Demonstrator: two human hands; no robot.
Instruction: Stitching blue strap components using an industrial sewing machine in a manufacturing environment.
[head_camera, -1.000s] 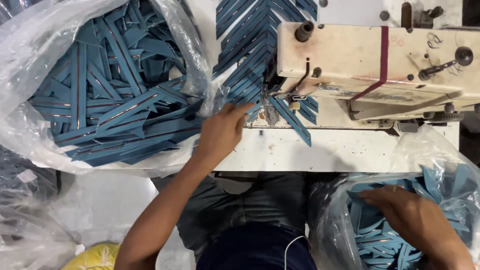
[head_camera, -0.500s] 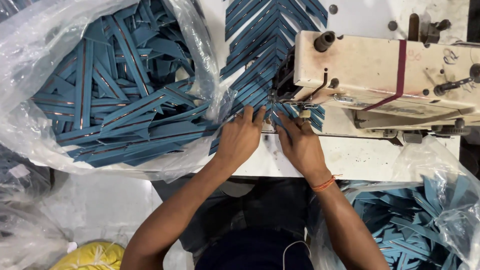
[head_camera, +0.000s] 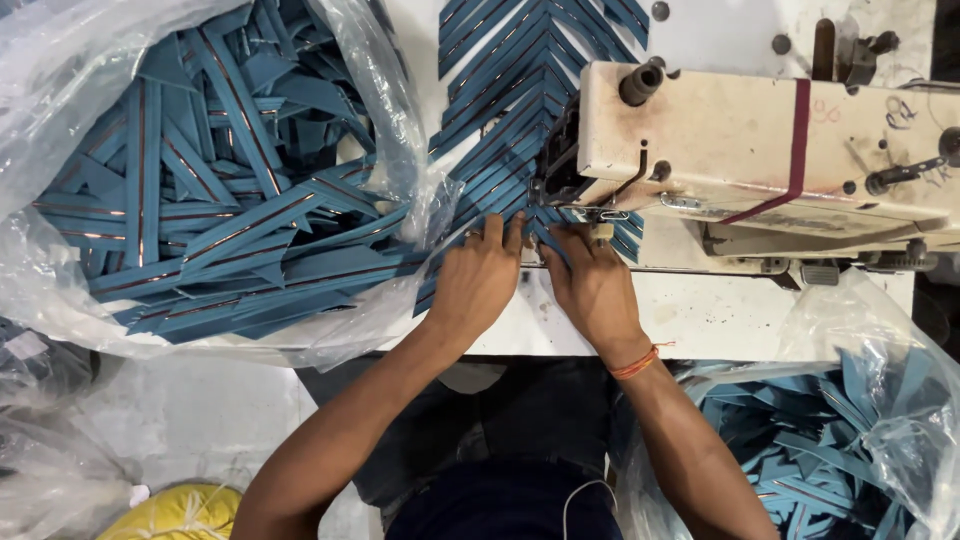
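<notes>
The person's bare left hand (head_camera: 480, 280) lay palm down with its fingers stretched forward and close together, the wrist straight and the forearm running back toward the lower left. The bare right hand (head_camera: 592, 285) lay just beside it, also palm down, its fingers pointing forward and slightly inward so that the two sets of fingertips nearly met. A thin orange thread band (head_camera: 636, 362) circled the right wrist, and that forearm ran back toward the lower right.

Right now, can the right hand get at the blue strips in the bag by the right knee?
Probably yes. The right hand rests at the sewing machine; the open bag of blue strips sits just below it, nothing between.
</notes>
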